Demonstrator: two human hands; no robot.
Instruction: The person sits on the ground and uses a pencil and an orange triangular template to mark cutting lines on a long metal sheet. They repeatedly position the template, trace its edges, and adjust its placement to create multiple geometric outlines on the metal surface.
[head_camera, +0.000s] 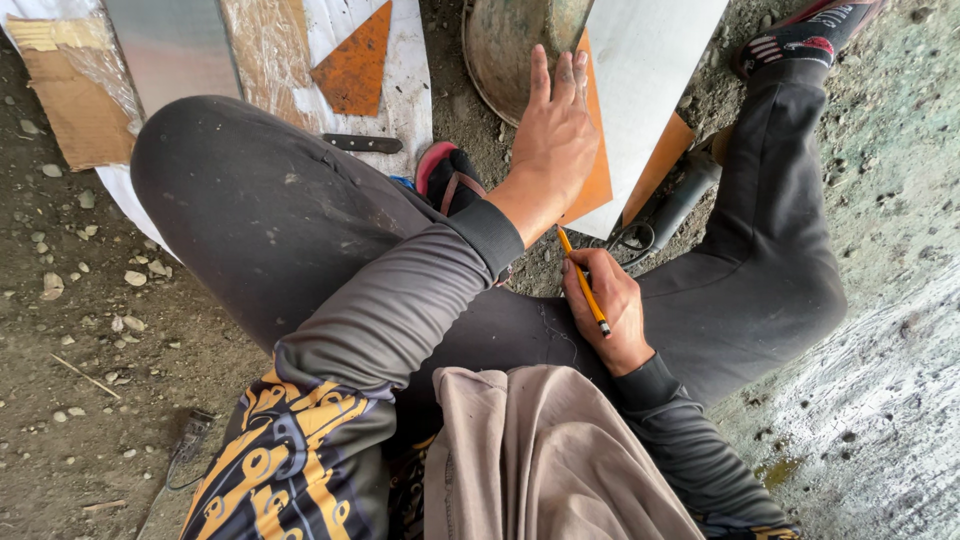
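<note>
My left hand (553, 140) lies flat, fingers together, pressing on an orange tile (598, 175) that sits under a long pale metal strip (642, 90). My right hand (608, 310) grips a yellow pencil (583, 282) whose tip points up toward the near edge of the tile. I sit on the ground with both legs in dark trousers spread around the work.
A round rusty pan (500, 55) lies beyond the tile. An angle grinder (672, 212) rests by my right leg. To the left lie a knife (362, 143), a triangular orange tile piece (355, 62), cardboard (75, 100) and a metal sheet (175, 45). Dirt ground with pebbles surrounds me.
</note>
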